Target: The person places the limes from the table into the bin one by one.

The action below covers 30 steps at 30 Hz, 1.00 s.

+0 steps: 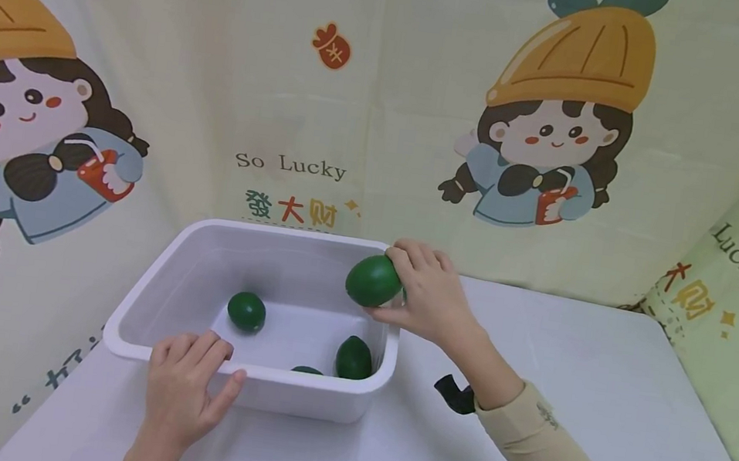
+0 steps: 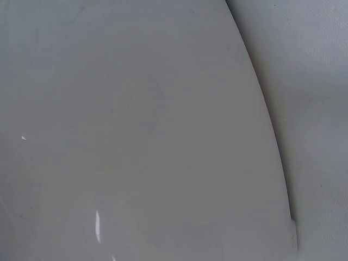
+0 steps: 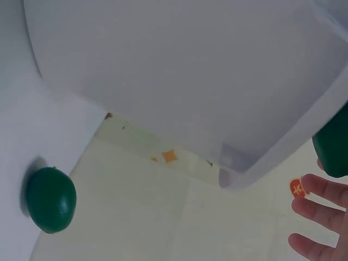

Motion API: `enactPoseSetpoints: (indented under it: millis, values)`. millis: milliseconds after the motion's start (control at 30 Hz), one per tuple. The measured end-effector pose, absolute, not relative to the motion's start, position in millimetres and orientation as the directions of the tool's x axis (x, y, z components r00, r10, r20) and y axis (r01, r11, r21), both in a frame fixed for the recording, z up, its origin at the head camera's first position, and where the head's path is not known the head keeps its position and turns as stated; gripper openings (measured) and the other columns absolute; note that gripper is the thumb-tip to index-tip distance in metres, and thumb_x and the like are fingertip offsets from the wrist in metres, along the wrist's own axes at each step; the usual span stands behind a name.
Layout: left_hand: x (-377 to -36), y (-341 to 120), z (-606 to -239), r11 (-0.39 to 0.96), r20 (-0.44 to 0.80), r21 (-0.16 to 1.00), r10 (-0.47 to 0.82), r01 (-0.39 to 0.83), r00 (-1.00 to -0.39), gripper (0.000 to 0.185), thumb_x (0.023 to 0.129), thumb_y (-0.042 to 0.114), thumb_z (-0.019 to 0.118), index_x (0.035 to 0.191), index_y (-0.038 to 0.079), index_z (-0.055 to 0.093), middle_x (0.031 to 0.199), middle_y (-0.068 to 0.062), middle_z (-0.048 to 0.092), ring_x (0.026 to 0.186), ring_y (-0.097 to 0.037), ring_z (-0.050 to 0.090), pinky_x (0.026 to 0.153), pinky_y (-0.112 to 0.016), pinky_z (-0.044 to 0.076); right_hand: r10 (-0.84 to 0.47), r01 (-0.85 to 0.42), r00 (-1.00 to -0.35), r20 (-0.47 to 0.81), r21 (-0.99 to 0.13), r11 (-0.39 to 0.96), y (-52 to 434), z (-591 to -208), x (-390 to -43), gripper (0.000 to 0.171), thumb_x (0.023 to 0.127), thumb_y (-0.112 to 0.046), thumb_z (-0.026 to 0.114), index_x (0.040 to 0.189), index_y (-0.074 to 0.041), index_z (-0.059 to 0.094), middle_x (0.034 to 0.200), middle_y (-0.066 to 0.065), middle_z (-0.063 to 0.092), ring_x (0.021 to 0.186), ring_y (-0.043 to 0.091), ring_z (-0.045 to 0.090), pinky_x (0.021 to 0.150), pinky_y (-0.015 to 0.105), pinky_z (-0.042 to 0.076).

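My right hand [image 1: 427, 293] holds a green lime [image 1: 374, 281] between thumb and fingers, over the right end of a white plastic basin [image 1: 244, 387]. Inside the basin, one lime [image 1: 246, 312] lies toward the left and another lime [image 1: 354, 358] sits in the near right corner. Part of a further lime [image 1: 307, 369] shows above the near rim. My left hand [image 1: 184, 385] grips that near rim, fingers curled over it and thumb along the outside. The basin's smooth wall [image 2: 152, 130] fills most of the left wrist view.
One more lime [image 3: 51, 200] lies on the white table outside the basin in the right wrist view. A printed cloth [image 1: 410, 135] hangs behind the table. Black pieces [image 1: 455, 394] show beside both wrists.
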<state>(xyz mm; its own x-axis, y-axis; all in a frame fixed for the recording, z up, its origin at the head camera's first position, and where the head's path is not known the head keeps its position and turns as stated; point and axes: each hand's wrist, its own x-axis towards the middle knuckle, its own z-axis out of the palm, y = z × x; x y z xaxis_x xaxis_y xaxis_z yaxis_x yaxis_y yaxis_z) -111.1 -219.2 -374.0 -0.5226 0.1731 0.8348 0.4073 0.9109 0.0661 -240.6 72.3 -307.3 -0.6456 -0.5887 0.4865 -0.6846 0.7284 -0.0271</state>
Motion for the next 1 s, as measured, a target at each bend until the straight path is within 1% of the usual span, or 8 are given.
enactPoseSetpoints:
  millis: [133,367,700,867,1000]
  values:
    - [-111.0,-219.0,-374.0,0.91,0.829,0.075,0.17,0.408,-0.532,0.051,0.09,0.048,0.033,0.073,0.005,0.054,0.072,-0.006,0.052,0.069,-0.026,0.041,0.069,-0.044,0.027,-0.613,-0.693,-0.636,0.468,0.003,0.721,66.3,-308.9,-238.6,0.073,0.065,-0.059,0.067,0.116,-0.01,0.05,0.118,0.008,0.049,0.111,0.023,0.045,0.087,0.045,0.039]
    - [-111.2,-218.9,-374.4,0.909,0.832,0.072,0.172,0.411,-0.527,0.05,0.09,0.048,0.034,0.073,0.005,0.054,0.072,-0.005,0.051,0.069,-0.025,0.04,0.07,-0.043,0.027,-0.627,-0.69,-0.652,0.427,0.01,0.724,57.3,-309.0,-235.1,0.075,0.066,-0.062,0.066,0.119,-0.012,0.049,0.121,0.006,0.047,0.114,0.022,0.043,0.09,0.044,0.038]
    - [-109.5,-218.8,-374.4,0.913,0.824,0.073,0.17,0.4,-0.54,0.052,0.09,0.049,0.033,0.073,0.005,0.054,0.072,-0.006,0.052,0.069,-0.026,0.041,0.069,-0.044,0.027,-0.677,-0.731,-0.623,0.392,0.017,0.682,46.0,-311.0,-230.5,0.075,0.068,-0.063,0.063,0.121,-0.012,0.049,0.124,0.006,0.046,0.117,0.022,0.041,0.092,0.045,0.037]
    - [-109.9,-218.9,-374.7,0.913,0.83,0.065,0.176,0.404,-0.53,0.051,0.09,0.048,0.033,0.073,0.005,0.054,0.072,-0.006,0.051,0.069,-0.026,0.041,0.069,-0.043,0.027,-0.693,-0.745,-0.609,0.386,0.021,0.667,41.4,-310.7,-229.5,0.076,0.067,-0.064,0.063,0.12,-0.012,0.05,0.122,0.005,0.046,0.117,0.021,0.04,0.092,0.044,0.036]
    - [-109.9,-218.8,-374.8,0.913,0.83,0.063,0.177,0.403,-0.529,0.051,0.09,0.049,0.033,0.073,0.005,0.054,0.072,-0.006,0.051,0.069,-0.026,0.04,0.069,-0.043,0.027,-0.702,-0.749,-0.612,0.365,0.019,0.662,37.8,-311.1,-228.3,0.076,0.068,-0.065,0.062,0.121,-0.013,0.049,0.122,0.005,0.045,0.119,0.022,0.039,0.093,0.045,0.036]
